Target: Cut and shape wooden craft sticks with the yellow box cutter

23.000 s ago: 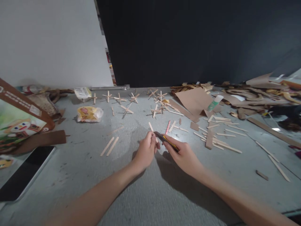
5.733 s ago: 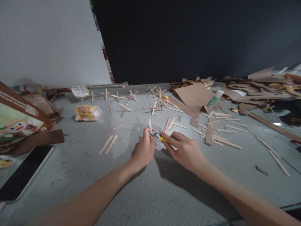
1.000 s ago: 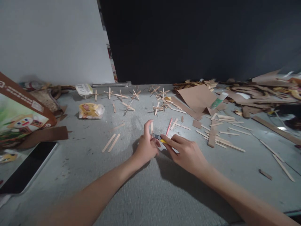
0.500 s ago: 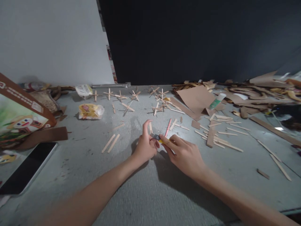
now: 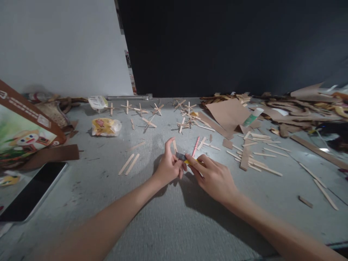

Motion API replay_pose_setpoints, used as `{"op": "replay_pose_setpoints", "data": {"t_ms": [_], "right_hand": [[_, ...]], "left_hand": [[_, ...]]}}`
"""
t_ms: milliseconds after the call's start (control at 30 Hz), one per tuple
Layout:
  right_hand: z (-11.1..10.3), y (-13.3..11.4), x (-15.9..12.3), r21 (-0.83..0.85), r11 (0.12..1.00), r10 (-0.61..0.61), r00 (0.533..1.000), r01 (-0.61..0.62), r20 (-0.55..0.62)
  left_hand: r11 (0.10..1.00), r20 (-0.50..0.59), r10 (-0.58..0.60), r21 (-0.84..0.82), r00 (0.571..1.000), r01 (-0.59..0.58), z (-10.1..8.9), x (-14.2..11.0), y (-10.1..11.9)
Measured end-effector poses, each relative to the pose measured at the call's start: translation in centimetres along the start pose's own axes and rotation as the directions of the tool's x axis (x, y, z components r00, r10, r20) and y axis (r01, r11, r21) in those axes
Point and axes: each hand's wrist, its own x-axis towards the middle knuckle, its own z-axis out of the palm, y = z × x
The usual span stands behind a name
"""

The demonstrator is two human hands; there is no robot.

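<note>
Between your two grips: one craft stick (image 5: 174,145), knife head crossing it low down. Your left grip (image 5: 169,168) is closed on the stick's lower part, thumb and lower fingers pinching, index finger raised just beside the upper end. Your right grip (image 5: 213,175) is wrapped round a yellow-and-dark utility knife (image 5: 181,156), head pointed at the left grip. Can't make out the blade edge or how far it's out.

Step reads as blade work on the stick. To do it well, I'd go with short, light strokes, wrist locked, stick pinched firmly right by the contact spot. Watch the left fingertips: they sit very near the knife head, so tuck them below the cutting line. Bracing both grips on the tabletop (image 5: 152,224) should cut wobble. Thin wood likely splits along the grain if you push hard.

Stick itself: pale tan, flat, slim, leaning a little, free end pointing away from you. Lower end hidden in the left grip; any nick or notch is too small to tell.

Around it: pair of loose craft sticks (image 5: 132,164) left of the left grip, red-and-white striped rod (image 5: 195,146) just beyond the right grip.
</note>
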Motion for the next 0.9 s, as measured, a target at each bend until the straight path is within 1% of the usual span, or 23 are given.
{"op": "replay_pose_setpoints", "data": {"t_ms": [233, 367, 533, 700, 900], "right_hand": [[-0.6, 0.0, 0.2, 0.070, 0.997, 0.027, 0.998, -0.031, 0.060], [-0.7, 0.0, 0.3, 0.062, 0.998, 0.010, 0.999, -0.012, 0.036], [-0.5, -0.1, 0.2, 0.040, 0.999, -0.018, 1.000, 0.018, 0.010], [-0.4, -0.1, 0.0, 0.018, 1.000, -0.025, 0.999, 0.024, 0.021], [0.1, 0.1, -0.3, 0.011, 1.000, -0.027, 0.999, 0.027, 0.044]], "left_hand": [[0.998, 0.043, -0.024, -0.049, 0.999, 0.026, -0.3, -0.3, 0.8], [0.998, 0.054, -0.014, -0.067, 0.998, 0.017, -0.4, -0.4, 0.9], [0.995, 0.041, -0.017, -0.095, 0.999, 0.021, -0.7, -0.3, 0.8], [0.991, 0.060, -0.036, -0.130, 0.998, 0.043, -0.7, -0.3, 1.0], [0.988, 0.047, -0.032, -0.148, 0.998, 0.039, -0.7, -0.3, 1.2]]}}
